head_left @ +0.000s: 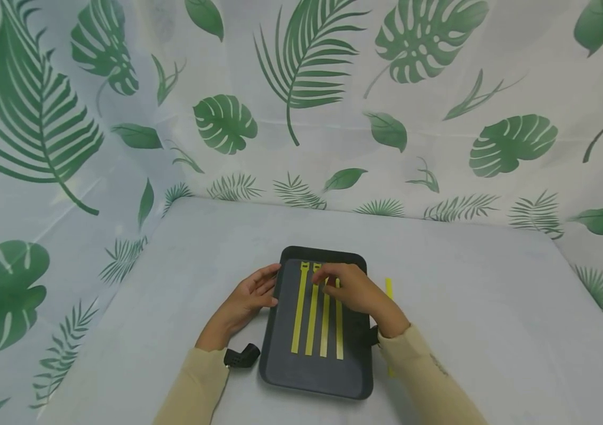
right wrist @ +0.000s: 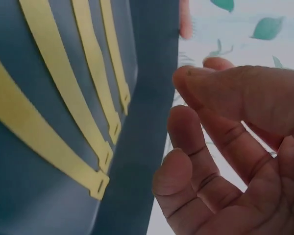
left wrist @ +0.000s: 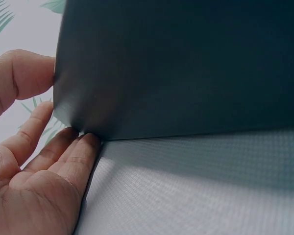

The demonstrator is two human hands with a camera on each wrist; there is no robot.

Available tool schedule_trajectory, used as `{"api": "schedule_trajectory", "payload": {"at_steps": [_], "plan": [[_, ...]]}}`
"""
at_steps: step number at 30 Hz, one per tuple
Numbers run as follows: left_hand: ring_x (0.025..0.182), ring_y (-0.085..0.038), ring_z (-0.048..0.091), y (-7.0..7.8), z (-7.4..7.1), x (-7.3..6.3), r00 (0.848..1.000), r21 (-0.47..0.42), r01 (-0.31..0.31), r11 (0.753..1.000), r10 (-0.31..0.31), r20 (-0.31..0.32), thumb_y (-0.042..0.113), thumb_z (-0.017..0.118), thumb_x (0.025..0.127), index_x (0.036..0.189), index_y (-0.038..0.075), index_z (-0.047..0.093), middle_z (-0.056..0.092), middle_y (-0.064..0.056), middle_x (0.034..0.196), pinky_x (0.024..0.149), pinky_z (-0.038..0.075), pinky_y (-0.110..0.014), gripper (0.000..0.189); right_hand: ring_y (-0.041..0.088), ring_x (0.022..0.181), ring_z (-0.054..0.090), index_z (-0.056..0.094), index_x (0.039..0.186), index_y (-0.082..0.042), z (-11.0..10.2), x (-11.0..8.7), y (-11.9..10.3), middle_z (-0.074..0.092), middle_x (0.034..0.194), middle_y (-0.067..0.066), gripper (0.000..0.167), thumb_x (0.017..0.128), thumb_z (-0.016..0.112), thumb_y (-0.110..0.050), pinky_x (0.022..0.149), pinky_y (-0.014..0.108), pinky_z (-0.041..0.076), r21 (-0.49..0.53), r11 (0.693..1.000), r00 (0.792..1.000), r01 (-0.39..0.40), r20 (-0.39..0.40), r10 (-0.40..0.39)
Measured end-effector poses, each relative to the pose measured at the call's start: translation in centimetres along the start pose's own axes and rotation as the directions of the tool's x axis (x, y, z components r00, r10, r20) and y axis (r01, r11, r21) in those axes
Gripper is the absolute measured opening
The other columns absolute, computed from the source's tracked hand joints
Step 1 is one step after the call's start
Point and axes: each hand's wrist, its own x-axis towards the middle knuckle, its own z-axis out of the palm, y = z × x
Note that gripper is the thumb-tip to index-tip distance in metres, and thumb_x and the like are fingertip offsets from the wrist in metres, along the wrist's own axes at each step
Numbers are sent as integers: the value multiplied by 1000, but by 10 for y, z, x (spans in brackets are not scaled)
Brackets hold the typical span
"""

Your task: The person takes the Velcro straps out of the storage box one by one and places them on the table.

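Observation:
A dark grey rectangular tray (head_left: 314, 375) lies on the table, its long sides running away from me. Several yellow slotted straps (head_left: 299, 313) lie side by side on it, their slotted heads at the far end. Against the tray's left side rests my left hand (head_left: 245, 298); in the left wrist view its fingertips (left wrist: 90, 139) touch the tray wall (left wrist: 186, 68). My right hand (head_left: 351, 288) hovers over the straps' far ends with loosely bent fingers. The right wrist view shows nothing between its fingers, with the strap heads (right wrist: 99, 186) beside them.
Another yellow strap (head_left: 389, 287) lies on the table right of the tray, partly hidden by the right forearm. The pale tabletop (head_left: 482, 307) extends on both sides. Leaf-printed fabric (head_left: 328, 153) hangs behind and along the sides.

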Motion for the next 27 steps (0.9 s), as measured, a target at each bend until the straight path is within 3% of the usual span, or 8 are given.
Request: {"api": "schedule_trajectory", "payload": {"at_steps": [10,20,27], "plan": [[163,-42,22,0,0,0,1000,-4,-3,1000,3,8,-19,64,89,167,-8,23,21,-28,175,113,49,-24,90,28,101,71,75,115,0,13,14,3,77,112,12,25,97,66,13,89,49,61,5,994,992,113,59,-114],[162,-42,24,-2,-1,1,1000,-4,-3,1000,3,10,-18,63,89,168,-7,24,23,-28,175,110,51,-24,89,32,113,73,77,114,-2,22,27,7,77,114,12,31,96,60,17,95,46,61,34,996,989,80,120,-83],[162,-42,23,-3,-4,2,1000,18,-4,1000,4,20,-14,66,90,168,-6,23,23,-27,175,110,50,-23,89,31,110,73,78,109,0,26,37,7,78,107,10,35,91,59,23,93,44,61,5,992,979,130,159,-129]]}}
